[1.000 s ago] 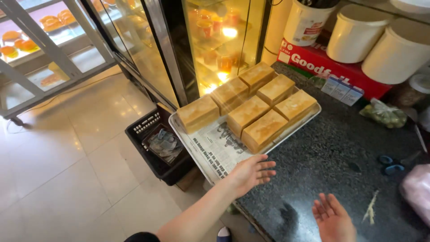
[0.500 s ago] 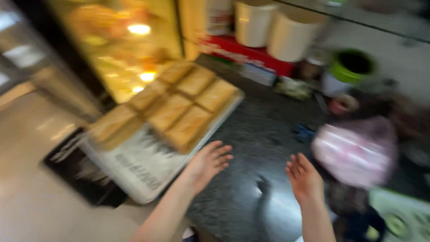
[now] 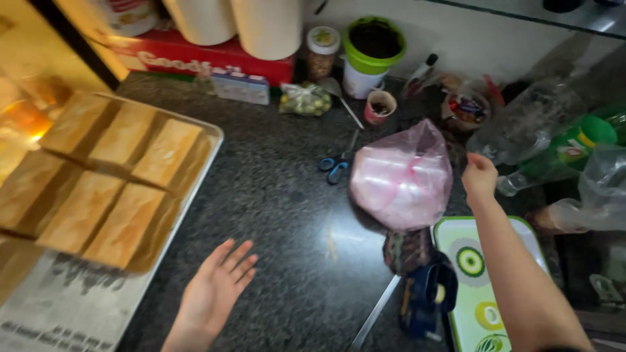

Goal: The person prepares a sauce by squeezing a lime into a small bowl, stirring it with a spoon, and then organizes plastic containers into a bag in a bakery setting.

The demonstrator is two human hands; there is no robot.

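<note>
tray: metal baking tray (image 3: 207,151) at the left edge of the desk (image 3: 287,195), lined with printed paper and carrying six golden loaves (image 3: 124,225) in two rows. Their long axes run from near-left to far-right, parallel to the tray's right rim.

left hand: my left hand (image 3: 218,287) is over bare desk near the front edge, palm down, fingers spread, holding nothing. It lies just right of the tray's right rim; I cannot tell whether it touches the stone.

scissors: blue-handled scissors (image 3: 336,166) lie mid-desk, handles toward me, blades pointing to the back edge.

bag: pink plastic bag (image 3: 403,177), bulging and gathered at the top, sits right of centre. It is rounded with no clear long axis; its tied top points toward the back-right.

right hand: my right hand (image 3: 479,177) is loosely closed, just beside the bag's upper right side. Whether it pinches the plastic I cannot tell. This hand is much nearer the bag; the left is well apart from it.

board: green-rimmed patterned tray (image 3: 469,261) at the front right, under my right forearm.
</note>
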